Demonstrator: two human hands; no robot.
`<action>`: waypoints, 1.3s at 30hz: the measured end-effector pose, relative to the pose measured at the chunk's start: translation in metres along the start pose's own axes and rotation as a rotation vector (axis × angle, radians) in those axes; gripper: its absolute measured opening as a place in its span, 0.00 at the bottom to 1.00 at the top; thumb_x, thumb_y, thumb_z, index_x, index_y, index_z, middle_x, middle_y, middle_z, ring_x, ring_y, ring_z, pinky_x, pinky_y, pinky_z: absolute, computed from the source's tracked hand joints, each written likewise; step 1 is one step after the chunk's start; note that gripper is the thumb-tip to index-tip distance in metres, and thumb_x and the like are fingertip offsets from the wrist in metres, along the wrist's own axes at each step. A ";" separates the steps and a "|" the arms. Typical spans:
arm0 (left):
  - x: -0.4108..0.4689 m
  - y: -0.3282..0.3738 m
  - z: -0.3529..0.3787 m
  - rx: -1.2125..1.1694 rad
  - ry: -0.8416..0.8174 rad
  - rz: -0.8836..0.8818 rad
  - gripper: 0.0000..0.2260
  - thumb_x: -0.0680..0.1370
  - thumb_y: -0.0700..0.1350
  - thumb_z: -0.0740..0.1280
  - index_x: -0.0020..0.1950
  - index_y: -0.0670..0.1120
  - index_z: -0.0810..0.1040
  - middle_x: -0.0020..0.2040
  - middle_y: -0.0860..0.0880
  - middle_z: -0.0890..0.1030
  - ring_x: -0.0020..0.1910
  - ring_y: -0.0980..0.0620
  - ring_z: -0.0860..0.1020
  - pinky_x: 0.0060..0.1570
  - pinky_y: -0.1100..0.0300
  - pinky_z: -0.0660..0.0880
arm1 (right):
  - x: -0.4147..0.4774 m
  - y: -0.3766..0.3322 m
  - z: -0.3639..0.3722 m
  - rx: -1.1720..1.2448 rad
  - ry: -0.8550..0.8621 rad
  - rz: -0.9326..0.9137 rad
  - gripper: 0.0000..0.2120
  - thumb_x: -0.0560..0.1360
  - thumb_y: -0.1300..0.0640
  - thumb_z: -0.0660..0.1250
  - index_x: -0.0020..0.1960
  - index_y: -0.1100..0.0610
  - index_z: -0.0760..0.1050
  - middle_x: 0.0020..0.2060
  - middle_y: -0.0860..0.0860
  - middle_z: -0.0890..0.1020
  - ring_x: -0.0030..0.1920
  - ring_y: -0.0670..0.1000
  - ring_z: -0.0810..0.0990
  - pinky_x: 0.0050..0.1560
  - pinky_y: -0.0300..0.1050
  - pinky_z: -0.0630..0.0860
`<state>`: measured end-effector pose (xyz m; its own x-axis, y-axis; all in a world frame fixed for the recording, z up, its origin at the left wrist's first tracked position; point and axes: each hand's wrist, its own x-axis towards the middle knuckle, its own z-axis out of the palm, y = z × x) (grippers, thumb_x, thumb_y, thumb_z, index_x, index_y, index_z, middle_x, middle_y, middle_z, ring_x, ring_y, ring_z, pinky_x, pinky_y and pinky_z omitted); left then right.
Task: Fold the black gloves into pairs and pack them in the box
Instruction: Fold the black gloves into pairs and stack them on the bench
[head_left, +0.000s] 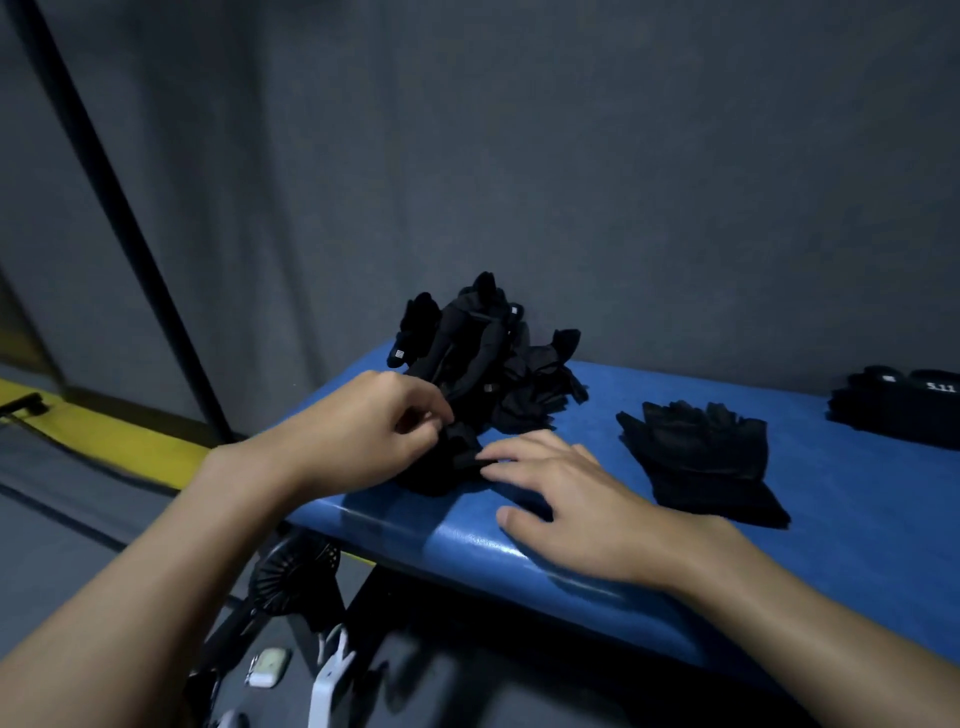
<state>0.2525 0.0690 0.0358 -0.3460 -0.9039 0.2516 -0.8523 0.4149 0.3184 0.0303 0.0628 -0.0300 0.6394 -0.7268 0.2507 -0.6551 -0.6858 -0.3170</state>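
Head view | left hand (358, 431) pinches a black glove (447, 462) at the blue bench (779, 571) near corner, probably to fold it | right hand (566, 499), fingers straight and spread, pins its edge steady | loose pile (483, 358) just behind as supply | flat pair (696, 457) set apart rightward | box not visible; fold too dark to read

Loose heap (483, 358): black gloves tangled, far left.
Bunched glove (447, 462): crumpled, touching the heap's near side.
Flat gloves (696, 457): lying centre, fingers pointing away.
Stack (904, 410): neat, right edge, "5.11" lettering.
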 end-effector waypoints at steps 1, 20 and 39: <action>0.001 0.002 0.001 -0.004 -0.008 0.010 0.09 0.79 0.44 0.66 0.55 0.51 0.83 0.44 0.54 0.84 0.43 0.58 0.79 0.47 0.61 0.74 | -0.001 0.003 -0.004 -0.004 0.013 0.009 0.22 0.79 0.49 0.61 0.72 0.51 0.70 0.71 0.39 0.67 0.71 0.39 0.58 0.70 0.46 0.58; 0.021 0.039 0.044 -0.011 -0.329 0.183 0.15 0.67 0.59 0.76 0.51 0.61 0.78 0.51 0.62 0.76 0.51 0.62 0.76 0.53 0.59 0.76 | -0.074 0.032 -0.067 -0.122 0.129 0.144 0.08 0.76 0.51 0.66 0.39 0.45 0.78 0.53 0.34 0.76 0.63 0.35 0.65 0.65 0.40 0.55; 0.030 0.062 0.036 -0.400 -0.088 0.244 0.12 0.72 0.49 0.76 0.54 0.55 0.81 0.49 0.60 0.83 0.51 0.62 0.80 0.53 0.66 0.74 | -0.071 0.017 -0.054 0.131 0.429 0.150 0.10 0.72 0.57 0.71 0.52 0.49 0.76 0.46 0.40 0.80 0.50 0.41 0.78 0.52 0.37 0.73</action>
<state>0.1751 0.0638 0.0300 -0.5638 -0.7733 0.2901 -0.5302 0.6082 0.5907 -0.0480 0.1005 -0.0035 0.2997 -0.7865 0.5400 -0.6536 -0.5816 -0.4843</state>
